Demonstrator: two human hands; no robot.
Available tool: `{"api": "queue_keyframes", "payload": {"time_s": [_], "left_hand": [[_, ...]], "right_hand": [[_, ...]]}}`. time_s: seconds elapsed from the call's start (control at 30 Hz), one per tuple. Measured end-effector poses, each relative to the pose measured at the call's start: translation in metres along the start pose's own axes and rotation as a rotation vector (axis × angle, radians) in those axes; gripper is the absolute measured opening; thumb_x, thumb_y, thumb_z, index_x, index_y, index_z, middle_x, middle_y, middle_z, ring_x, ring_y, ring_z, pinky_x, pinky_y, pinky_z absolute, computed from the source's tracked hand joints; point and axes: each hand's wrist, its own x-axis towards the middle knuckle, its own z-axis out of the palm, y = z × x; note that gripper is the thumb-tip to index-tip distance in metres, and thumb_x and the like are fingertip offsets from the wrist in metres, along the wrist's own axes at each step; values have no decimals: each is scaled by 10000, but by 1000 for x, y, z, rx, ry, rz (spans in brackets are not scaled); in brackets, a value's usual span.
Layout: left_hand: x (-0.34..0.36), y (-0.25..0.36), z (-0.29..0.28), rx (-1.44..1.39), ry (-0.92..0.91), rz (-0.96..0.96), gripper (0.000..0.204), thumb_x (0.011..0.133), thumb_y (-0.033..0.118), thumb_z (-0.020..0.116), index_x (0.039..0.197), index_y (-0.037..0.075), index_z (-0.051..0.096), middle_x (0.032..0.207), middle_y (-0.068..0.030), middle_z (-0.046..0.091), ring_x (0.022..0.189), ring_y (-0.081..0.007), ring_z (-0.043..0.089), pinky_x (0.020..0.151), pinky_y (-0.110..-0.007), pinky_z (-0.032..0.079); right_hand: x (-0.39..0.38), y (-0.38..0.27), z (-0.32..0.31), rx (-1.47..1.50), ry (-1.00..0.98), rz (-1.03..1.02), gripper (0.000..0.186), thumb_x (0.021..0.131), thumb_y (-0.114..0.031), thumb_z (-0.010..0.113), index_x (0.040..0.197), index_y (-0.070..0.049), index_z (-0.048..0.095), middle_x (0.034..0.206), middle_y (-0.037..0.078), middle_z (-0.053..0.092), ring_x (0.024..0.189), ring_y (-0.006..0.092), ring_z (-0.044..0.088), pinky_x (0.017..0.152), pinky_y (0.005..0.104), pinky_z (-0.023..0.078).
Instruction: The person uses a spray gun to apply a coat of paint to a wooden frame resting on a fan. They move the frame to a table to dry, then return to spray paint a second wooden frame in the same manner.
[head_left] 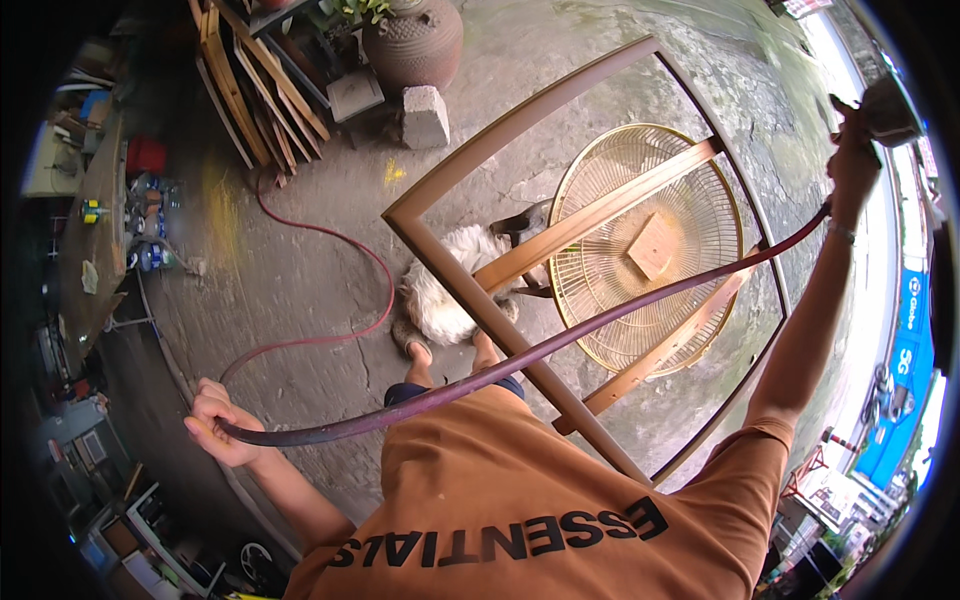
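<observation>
My right hand is raised far out to the right, closed on a spray gun with a dark cup. From the gun a dark red hose sags across in front of me to my left hand, whose fingers are wrapped around it. Beneath the hose is a brown rectangular frame, tilted in view and apart from both hands. Two wooden strips cross under the frame, over a round wire fan guard. A small square wood block sits on the guard.
A white shaggy bundle lies beside my feet; I cannot tell what it is. The hose's far length curves over the concrete floor. Boards, a pale block and a clay pot stand farther off. A cluttered bench is at left.
</observation>
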Motion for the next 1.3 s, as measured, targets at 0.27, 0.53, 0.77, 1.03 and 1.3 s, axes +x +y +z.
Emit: {"api": "queue_keyframes", "payload": {"time_s": [0.27, 0.53, 0.77, 1.03, 1.3], "left_hand": [[-15, -30, -35, -80, 96, -168, 487, 1002, 349, 301, 569, 125, 300, 534, 19, 190, 541, -126, 226, 552, -293, 196], [-5, -81, -98, -165, 100, -225, 514, 1010, 347, 269, 542, 137, 303, 516, 32, 180, 542, -111, 206, 553, -289, 190], [1, -102, -129, -206, 95, -235, 517, 999, 355, 276, 536, 130, 318, 504, 31, 189, 537, -109, 210, 558, -282, 192], [6, -97, -137, -227, 85, -222, 518, 996, 363, 283, 534, 133, 324, 503, 30, 194, 539, -111, 213, 555, -278, 190], [0, -61, -116, -189, 65, -156, 499, 1002, 326, 293, 543, 134, 333, 502, 28, 197, 535, -112, 214, 557, -275, 190]], "right_hand": [[-21, -103, -55, 507, -176, 245, 388, 959, -452, 525, 1037, -112, 694, 718, -4, 537, 383, 20, 314, 374, 207, 244], [-182, -225, -165, 636, -375, 308, 410, 957, -428, 519, 868, -32, 581, 638, 40, 529, 327, 27, 313, 316, 196, 170], [-284, -278, -209, 1149, -424, 41, 493, 922, -412, 569, 809, 67, 568, 606, 84, 564, 370, 25, 289, 341, 213, 196], [-310, -253, -209, 1043, -523, -39, 490, 879, -411, 639, 899, 75, 578, 639, 71, 565, 376, 57, 388, 332, 189, 244], [-245, -213, -141, 681, -409, 425, 346, 976, -383, 521, 1040, -68, 649, 495, -54, 408, 325, 13, 327, 301, 198, 202]]}}
